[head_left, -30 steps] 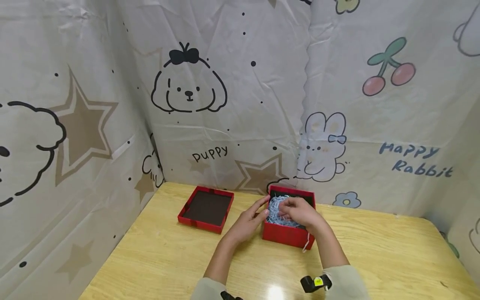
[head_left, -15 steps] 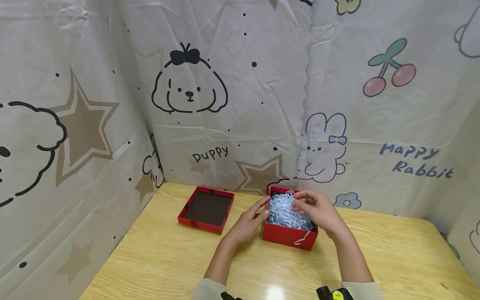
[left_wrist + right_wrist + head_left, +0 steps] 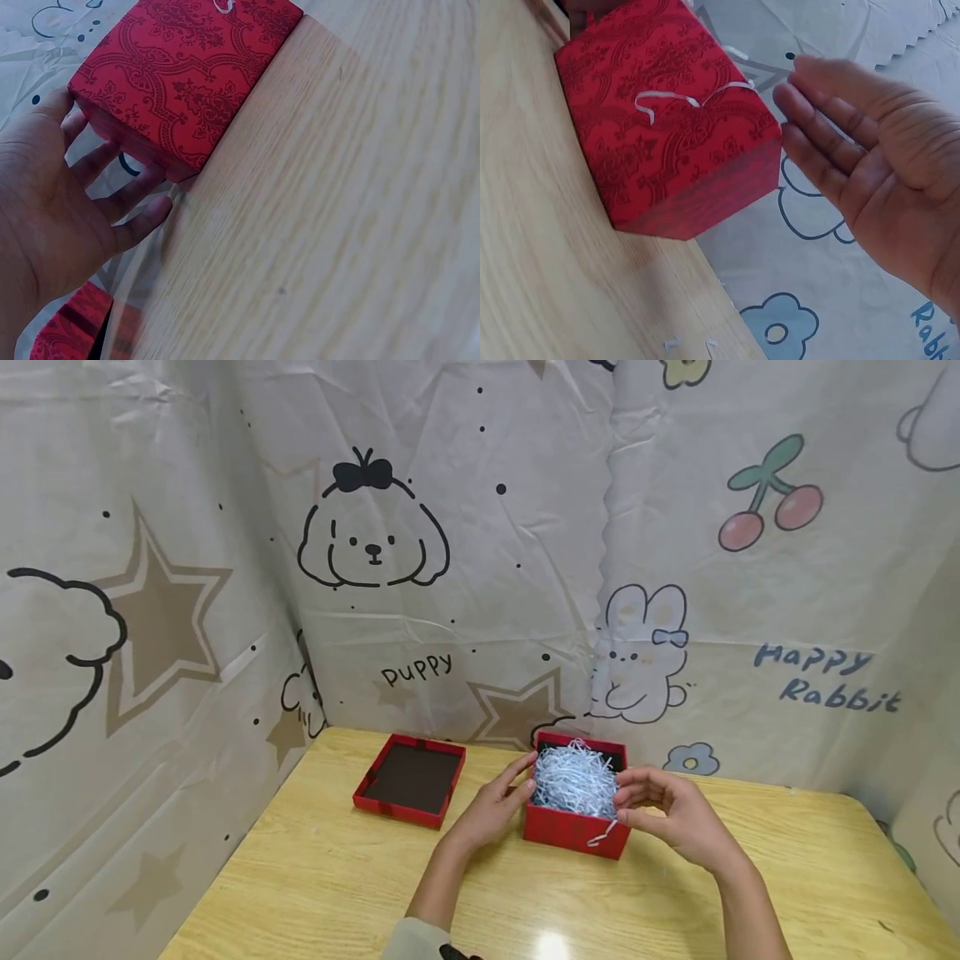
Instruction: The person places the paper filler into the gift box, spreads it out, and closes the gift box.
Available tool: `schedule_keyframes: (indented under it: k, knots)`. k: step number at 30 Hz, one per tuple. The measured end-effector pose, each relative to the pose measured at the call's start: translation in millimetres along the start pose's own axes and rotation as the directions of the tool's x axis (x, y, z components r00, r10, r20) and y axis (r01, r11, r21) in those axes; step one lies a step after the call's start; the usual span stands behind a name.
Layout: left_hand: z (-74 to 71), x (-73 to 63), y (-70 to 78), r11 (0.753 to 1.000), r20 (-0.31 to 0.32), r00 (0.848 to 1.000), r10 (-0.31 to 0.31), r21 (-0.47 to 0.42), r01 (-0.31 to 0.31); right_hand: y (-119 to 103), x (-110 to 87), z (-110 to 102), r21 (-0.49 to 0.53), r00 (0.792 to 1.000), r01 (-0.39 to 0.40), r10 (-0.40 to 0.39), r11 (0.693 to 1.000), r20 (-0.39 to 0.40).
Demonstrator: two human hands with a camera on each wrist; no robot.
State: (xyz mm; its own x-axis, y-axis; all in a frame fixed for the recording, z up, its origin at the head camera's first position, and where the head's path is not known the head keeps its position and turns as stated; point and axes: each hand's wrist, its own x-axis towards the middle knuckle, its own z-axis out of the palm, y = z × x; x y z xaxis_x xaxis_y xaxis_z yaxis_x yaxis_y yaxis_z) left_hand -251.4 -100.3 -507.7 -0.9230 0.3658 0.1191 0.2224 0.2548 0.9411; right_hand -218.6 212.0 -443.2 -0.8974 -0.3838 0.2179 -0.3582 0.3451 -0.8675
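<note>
A red patterned gift box (image 3: 570,833) stands uncovered on the table, heaped with pale blue shredded paper (image 3: 576,781). One loose strand (image 3: 664,95) hangs over its front face. My left hand (image 3: 489,810) rests against the left side of the box, its fingers spread along that wall in the left wrist view. Beside the right side is my right hand (image 3: 678,814), fingers loosely bent and fingertips right at the edge. In the right wrist view nothing lies between that hand's thumb and fingers. The bottom of the box is hidden under the paper.
The box's red lid (image 3: 405,812) lies inside-up on the wooden table (image 3: 322,885), left of the left hand. A printed cloth (image 3: 420,610) hangs close behind the table. Small paper scraps (image 3: 673,343) lie on the wood at the right.
My right hand has come out of the box and moved right to its side. The shredded paper now sits higher and fuller. My left hand has stayed at the left wall.
</note>
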Motion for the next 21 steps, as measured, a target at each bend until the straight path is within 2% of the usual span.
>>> schedule_keyframes:
  k: [8, 12, 16, 21]
  knots:
    - [0.3, 1.0, -1.7, 1.000, -0.003, 1.000, 0.007, -0.006, -0.007, 4.9, -1.2, 5.9, -0.113, 0.996, 0.076, -0.071, 0.991, 0.049]
    - [0.2, 0.2, -0.7, 0.999, -0.005, 1.000, 0.026, -0.020, -0.026, 5.3, -0.5, 10.7, -0.184, 0.995, 0.097, -0.093, 0.978, 0.029]
    - [0.4, -0.7, 0.7, 0.999, -0.002, 1.000, 0.031, -0.026, -0.031, 4.5, -1.0, 14.0, -0.213, 0.994, 0.109, -0.111, 0.971, 0.001]
    - [0.6, -0.4, 0.5, 0.999, 0.004, 1.000, 0.029, -0.024, -0.029, 2.3, -0.8, 16.6, -0.171, 0.994, 0.072, -0.084, 0.983, -0.067]
